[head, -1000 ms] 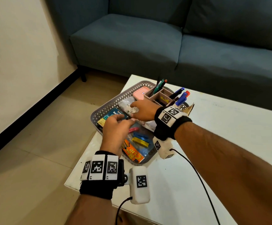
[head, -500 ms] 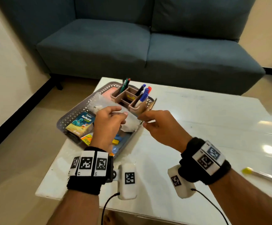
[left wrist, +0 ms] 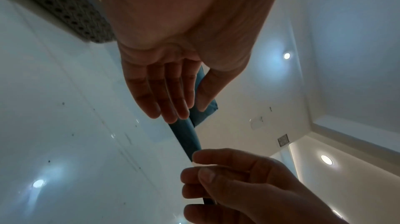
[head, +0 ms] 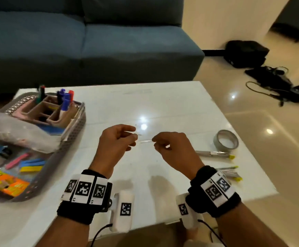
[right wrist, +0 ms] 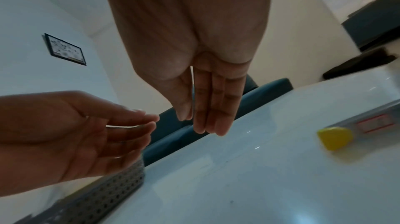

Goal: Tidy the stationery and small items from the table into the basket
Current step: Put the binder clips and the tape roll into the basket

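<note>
The grey perforated basket (head: pixel 77 117) stands at the table's left end. It holds a pen organiser (head: pixel 53 111) with markers, a plastic bag (head: pixel 20 132), coloured clips and packets. My left hand (head: pixel 133 138) and right hand (head: pixel 156 142) hover side by side over the middle of the white table (head: pixel 163 107), to the right of the basket. The wrist views show the left hand (left wrist: pixel 188 113) and right hand (right wrist: pixel 194 125) with relaxed fingers, holding nothing. A thin pale streak (head: pixel 146 141) shows between the hands; I cannot tell what it is.
A grey tape roll (head: pixel 225 141) lies on the table at the right. Near it lie several slim yellow-tipped tools (head: pixel 214 154), one seen close up (right wrist: pixel 334 137). A blue sofa (head: pixel 109 41) stands behind the table. A black bag and cables (head: pixel 279 82) are on the floor.
Both hands have left the basket and moved right to the table's middle. The left hand let go of the plastic bag, which now lies in the basket. The view swung right.
</note>
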